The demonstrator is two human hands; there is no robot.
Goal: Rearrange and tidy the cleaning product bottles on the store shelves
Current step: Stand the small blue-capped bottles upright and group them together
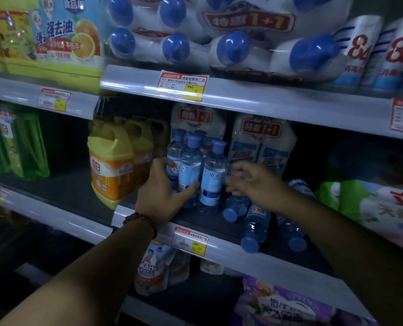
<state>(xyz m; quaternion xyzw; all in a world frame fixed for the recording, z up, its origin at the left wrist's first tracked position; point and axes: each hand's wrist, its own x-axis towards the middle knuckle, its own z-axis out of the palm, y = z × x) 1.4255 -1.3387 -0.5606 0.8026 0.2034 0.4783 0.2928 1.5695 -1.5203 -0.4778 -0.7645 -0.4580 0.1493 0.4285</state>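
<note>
Several small clear bottles with blue caps stand upright on the middle shelf. My left hand is wrapped around the front upright bottle, thumb across its lower label. Another upright bottle stands just right of it. My right hand hovers blurred beside that bottle, fingers spread, holding nothing. Below it three of the same bottles lie on their sides: one close to the upright group, one with its cap over the shelf edge, one further right.
Yellow-and-orange detergent jugs stand left of the bottles. White twin packs rise behind them. A green-and-white refill bag lies at the right. White blue-capped bottles fill the shelf above; pouches hang below.
</note>
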